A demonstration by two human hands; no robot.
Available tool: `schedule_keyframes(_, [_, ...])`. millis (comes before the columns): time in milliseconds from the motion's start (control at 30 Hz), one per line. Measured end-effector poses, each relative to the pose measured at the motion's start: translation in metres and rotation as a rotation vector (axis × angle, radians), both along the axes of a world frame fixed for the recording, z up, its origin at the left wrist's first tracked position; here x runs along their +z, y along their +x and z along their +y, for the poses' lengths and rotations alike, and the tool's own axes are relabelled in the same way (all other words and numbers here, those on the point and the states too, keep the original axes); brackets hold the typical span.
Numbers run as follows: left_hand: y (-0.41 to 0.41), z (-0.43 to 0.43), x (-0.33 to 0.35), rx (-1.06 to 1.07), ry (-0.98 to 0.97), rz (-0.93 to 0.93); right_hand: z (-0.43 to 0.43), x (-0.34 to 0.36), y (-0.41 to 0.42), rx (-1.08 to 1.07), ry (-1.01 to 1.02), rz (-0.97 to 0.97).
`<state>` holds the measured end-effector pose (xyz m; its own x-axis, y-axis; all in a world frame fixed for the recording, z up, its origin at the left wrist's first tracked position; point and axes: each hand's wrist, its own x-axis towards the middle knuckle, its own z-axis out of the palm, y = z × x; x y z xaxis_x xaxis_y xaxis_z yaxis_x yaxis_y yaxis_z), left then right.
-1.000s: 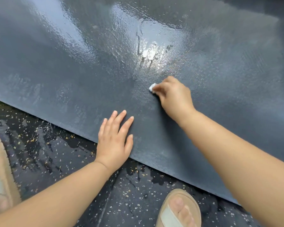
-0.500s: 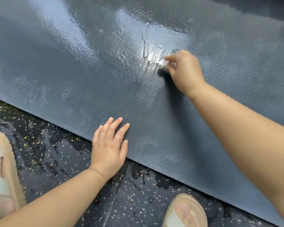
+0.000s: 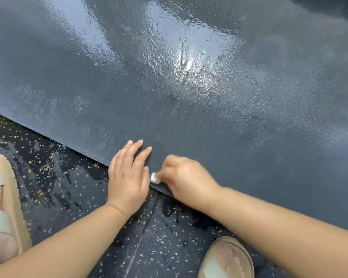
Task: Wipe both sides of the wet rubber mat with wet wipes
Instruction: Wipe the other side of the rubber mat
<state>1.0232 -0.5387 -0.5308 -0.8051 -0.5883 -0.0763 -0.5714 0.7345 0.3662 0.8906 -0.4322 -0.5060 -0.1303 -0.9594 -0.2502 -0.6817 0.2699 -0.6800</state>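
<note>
The wet mat lies on the floor. At its near edge the left grip rests flat, released; just beside it the blurred right grip seemingly pinches a white wipe.

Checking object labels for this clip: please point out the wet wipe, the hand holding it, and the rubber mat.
wet wipe (image 3: pixel 155 178), head view, on its visible white end.
right hand (image 3: pixel 187 177), head view, on the back of the hand.
rubber mat (image 3: pixel 209 127), head view, on bare surface beyond the hands.

Right hand wipes mat edge.
</note>
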Motion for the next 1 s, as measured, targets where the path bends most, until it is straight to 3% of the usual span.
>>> schedule_keyframes(133, [0.005,-0.003,-0.001,-0.045,-0.033,-0.059,-0.025,0.001,-0.079,-0.465,-0.15,0.128])
schedule_keyframes(200, [0.005,-0.002,-0.002,-0.052,-0.035,-0.075,-0.034,-0.002,-0.119,-0.58,-0.127,0.224])
schedule_keyframes(300, [0.004,0.0,-0.004,-0.038,-0.039,-0.075,-0.034,-0.01,-0.131,-0.589,-0.037,0.334])
schedule_keyframes(400, [0.004,0.002,-0.005,-0.021,-0.045,-0.05,-0.018,-0.01,-0.08,-0.472,-0.08,0.365])
schedule_keyframes(533, [0.003,0.002,-0.005,-0.014,-0.048,-0.041,0.025,-0.003,0.012,-0.226,-0.136,0.149])
schedule_keyframes(633, [0.004,0.0,-0.003,-0.025,-0.047,-0.054,0.042,-0.003,0.031,-0.085,-0.126,0.033])
schedule_keyframes(733, [0.0,-0.003,0.005,-0.033,-0.042,-0.069,0.03,0.0,-0.004,-0.262,-0.191,-0.012])
schedule_keyframes(867, [-0.014,-0.018,0.014,-0.044,-0.024,-0.061,-0.004,-0.002,-0.084,-0.592,-0.195,0.182])
schedule_keyframes(1000, [-0.038,-0.04,0.018,-0.063,-0.039,-0.014,-0.007,-0.003,-0.087,-0.623,-0.104,0.304])
